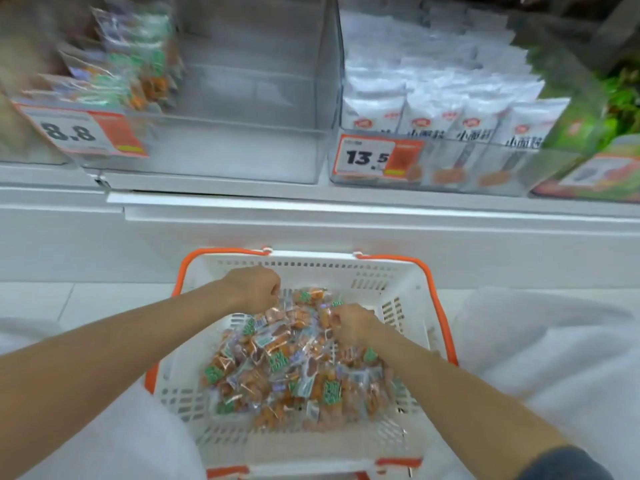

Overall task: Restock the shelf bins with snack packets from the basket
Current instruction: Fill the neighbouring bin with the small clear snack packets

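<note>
Dozens of small clear snack packets with orange filling and green labels (277, 362) lie heaped in the white slatted plastic basket with orange handles (412, 282), just below the shelf. In my head view (the only one I have), my left hand (254, 289) hovers over the far end of the heap. Its fingers are curled under, and I cannot tell whether they hold anything. My right hand (349, 325) is down among the packets, fingers curled and pinching at one. They look light, soft and slick, so I judge a pinch on a crimped end seam grips best, since squeezing the middle could crush the contents. Above, the clear plastic shelf bin (249, 161) looks mostly unfilled.
</note>
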`<state>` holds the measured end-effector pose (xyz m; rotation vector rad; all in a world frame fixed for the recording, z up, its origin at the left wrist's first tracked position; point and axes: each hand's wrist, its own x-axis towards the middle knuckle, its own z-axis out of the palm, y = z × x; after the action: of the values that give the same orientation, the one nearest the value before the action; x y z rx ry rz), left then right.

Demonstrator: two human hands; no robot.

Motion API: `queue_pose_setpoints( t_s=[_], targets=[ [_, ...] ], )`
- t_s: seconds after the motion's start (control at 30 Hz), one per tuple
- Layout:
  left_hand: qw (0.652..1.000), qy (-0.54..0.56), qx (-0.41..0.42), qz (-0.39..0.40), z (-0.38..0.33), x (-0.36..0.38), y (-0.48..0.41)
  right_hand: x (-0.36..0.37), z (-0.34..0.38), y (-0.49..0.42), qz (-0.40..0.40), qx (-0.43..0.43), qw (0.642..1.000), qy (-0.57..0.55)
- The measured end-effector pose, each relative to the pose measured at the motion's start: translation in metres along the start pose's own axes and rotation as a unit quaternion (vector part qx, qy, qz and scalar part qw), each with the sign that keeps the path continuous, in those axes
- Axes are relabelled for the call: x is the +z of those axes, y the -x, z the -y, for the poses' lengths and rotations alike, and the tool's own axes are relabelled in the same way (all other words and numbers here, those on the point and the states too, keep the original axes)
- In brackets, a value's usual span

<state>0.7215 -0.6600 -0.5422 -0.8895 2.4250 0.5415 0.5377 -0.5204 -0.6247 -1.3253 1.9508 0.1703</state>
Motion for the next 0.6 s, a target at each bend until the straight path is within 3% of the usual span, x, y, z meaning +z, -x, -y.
queue_pose_setpoints(
  t_s=[0.07, 0.17, 0.3, 0.43, 0.6],
  targets=[
    [1.000, -0.009, 0.000, 0.018, 0.000, 0.005, -0.004, 0.030, -0.020, -0.003, 0.063, 0.035, 0.997, 0.036],
    [1.000, -0.010, 0.000, 0.028, -0.001, 0.008, -0.010, 0.068, -0.033, -0.001, 0.148, 0.047, 0.957, 0.243],
    [0.999, -0.013, 0.004, 0.037, -0.004, 0.008, -0.010, 0.080, -0.038, 0.003, 0.065, 0.027, 0.935, 0.347],
    [0.999, -0.004, 0.015, 0.035, -0.007, 0.003, -0.008, 0.054, -0.040, 0.003, 0.014, 0.045, 0.952, 0.303],
    [0.998, 0.045, 0.035, 0.003, -0.008, -0.021, 0.002, -0.014, 0.003, 0.007, -0.054, 0.039, 0.994, 0.083]
  ],
)
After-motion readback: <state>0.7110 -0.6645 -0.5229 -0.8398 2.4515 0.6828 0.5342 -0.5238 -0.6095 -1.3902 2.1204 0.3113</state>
